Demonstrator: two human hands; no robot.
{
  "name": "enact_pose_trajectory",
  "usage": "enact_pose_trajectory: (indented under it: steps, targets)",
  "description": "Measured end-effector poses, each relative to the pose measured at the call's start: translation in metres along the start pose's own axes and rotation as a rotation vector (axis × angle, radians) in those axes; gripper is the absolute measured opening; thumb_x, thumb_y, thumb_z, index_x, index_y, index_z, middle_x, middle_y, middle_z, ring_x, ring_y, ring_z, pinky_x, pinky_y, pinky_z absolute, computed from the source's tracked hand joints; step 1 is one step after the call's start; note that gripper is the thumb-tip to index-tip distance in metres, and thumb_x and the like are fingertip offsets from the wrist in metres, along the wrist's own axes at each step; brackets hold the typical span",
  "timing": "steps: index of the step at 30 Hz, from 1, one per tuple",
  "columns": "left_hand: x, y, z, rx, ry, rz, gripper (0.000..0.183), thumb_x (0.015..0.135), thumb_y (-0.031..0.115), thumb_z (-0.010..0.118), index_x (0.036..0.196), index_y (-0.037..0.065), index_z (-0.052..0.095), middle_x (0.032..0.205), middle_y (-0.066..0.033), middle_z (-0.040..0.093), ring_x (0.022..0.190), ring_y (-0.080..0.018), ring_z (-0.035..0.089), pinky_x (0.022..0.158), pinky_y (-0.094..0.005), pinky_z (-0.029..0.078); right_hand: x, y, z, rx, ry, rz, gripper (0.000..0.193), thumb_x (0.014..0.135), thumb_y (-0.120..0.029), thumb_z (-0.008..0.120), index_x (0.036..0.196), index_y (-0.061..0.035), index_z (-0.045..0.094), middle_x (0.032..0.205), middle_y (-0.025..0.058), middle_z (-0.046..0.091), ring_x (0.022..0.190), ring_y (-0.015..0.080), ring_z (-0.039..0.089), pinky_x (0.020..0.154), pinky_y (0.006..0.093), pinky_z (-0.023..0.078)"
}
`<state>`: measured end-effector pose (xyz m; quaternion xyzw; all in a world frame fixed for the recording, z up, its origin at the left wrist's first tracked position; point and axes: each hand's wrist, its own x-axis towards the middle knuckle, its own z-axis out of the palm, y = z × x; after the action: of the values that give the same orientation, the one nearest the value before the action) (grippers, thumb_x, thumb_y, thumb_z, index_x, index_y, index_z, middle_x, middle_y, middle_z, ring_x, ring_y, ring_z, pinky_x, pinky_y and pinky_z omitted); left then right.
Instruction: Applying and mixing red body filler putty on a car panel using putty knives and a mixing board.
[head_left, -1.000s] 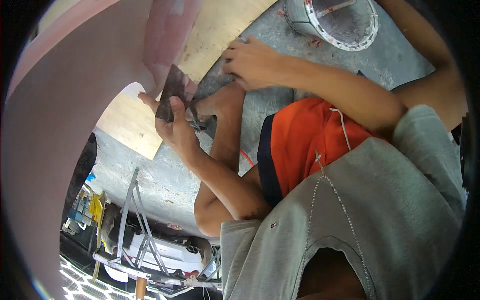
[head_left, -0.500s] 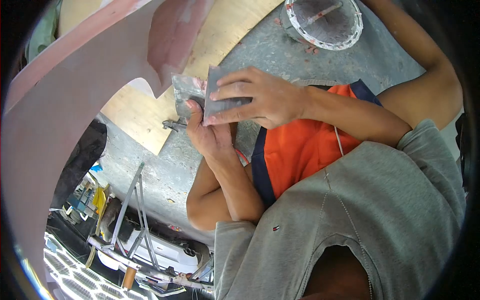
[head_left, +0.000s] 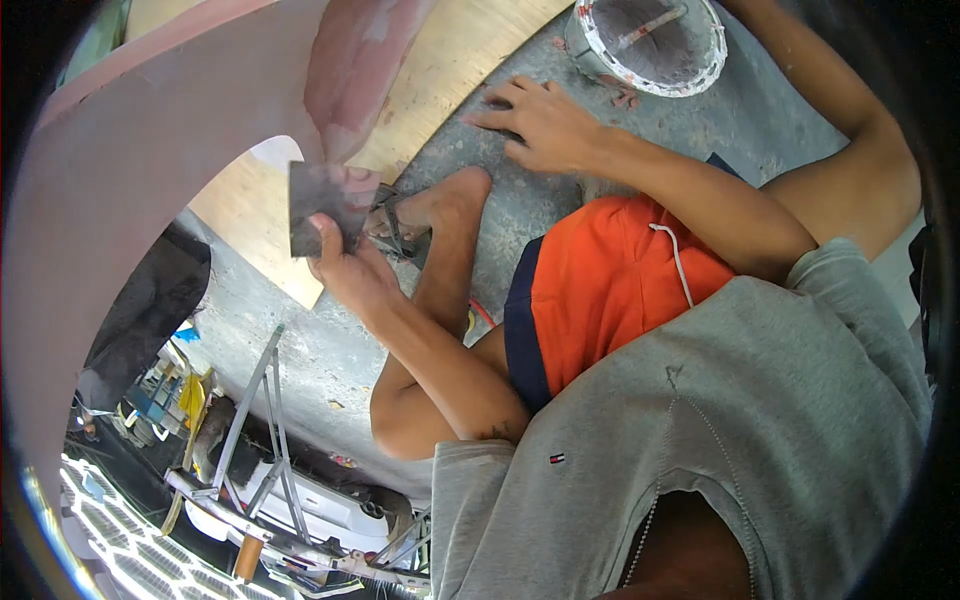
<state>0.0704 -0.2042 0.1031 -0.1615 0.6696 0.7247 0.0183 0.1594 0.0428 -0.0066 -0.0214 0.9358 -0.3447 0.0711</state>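
Observation:
My left hand (head_left: 350, 270) grips a thin, square grey putty spreader (head_left: 325, 205), thumb across its face. Pinkish paste is smeared along the side of the spreader nearest my foot. Whether a second sheet lies against it, I cannot tell. Beside it curves a large pinkish-grey body panel (head_left: 180, 170) with a darker pink patch, apart from the spreader. My right hand (head_left: 545, 125) is held over the floor with its fingers apart, and nothing shows in it. A bucket (head_left: 588, 62) with a white-crusted rim stands near that hand, a stick (head_left: 650, 28) leaning inside.
A sheet of plywood (head_left: 480, 40) lies on the grey concrete floor (head_left: 320, 370) under the panel. My sandalled foot (head_left: 405, 225) rests by the plywood. At lower left are a metal stand (head_left: 275, 420), a white car part (head_left: 340, 510) and a dark cloth (head_left: 150, 310).
My hands have parted. The right one has left the grey sheet it held and moved up toward the bucket; the left has moved left toward the panel with the spreader.

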Motion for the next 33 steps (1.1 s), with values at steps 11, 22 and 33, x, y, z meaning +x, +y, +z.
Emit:
enact_pose_trajectory:
  steps: [11,22,33]
  targets:
    - [0.016,-0.041,0.003,0.084,-0.083,-0.160,0.059,0.101,0.017,0.064,0.152,-0.003,0.041,0.133,-0.0198,0.059,0.121,-0.0288,0.058,0.105,-0.0410,0.046,0.133,-0.033,0.049,-0.174,0.046,-0.118,0.051,0.084,-0.022,0.065,0.135,-0.0250,0.065,0.135,0.0057,0.057,0.130,0.0261,0.049,0.093,0.0542,0.048]
    - [0.024,-0.044,-0.002,0.666,-0.124,0.136,0.085,0.096,0.026,0.071,0.163,0.002,0.024,0.146,-0.0246,0.052,0.127,-0.0293,0.053,0.109,-0.0373,0.039,0.202,-0.055,0.082,-0.220,0.072,-0.206,0.047,0.083,-0.025,0.066,0.130,-0.0253,0.067,0.136,0.0012,0.056,0.130,0.0234,0.049,0.094,0.0527,0.047]
    - [0.029,-0.056,-0.017,0.701,-0.230,0.105,0.038,0.096,0.033,0.069,0.110,-0.002,0.074,0.168,-0.0294,0.012,0.157,-0.0405,0.015,0.121,-0.0485,0.024,0.212,-0.053,0.098,-0.330,0.017,-0.179,0.048,0.085,-0.027,0.065,0.133,-0.0251,0.065,0.135,0.0017,0.056,0.129,0.0199,0.049,0.090,0.0542,0.049]
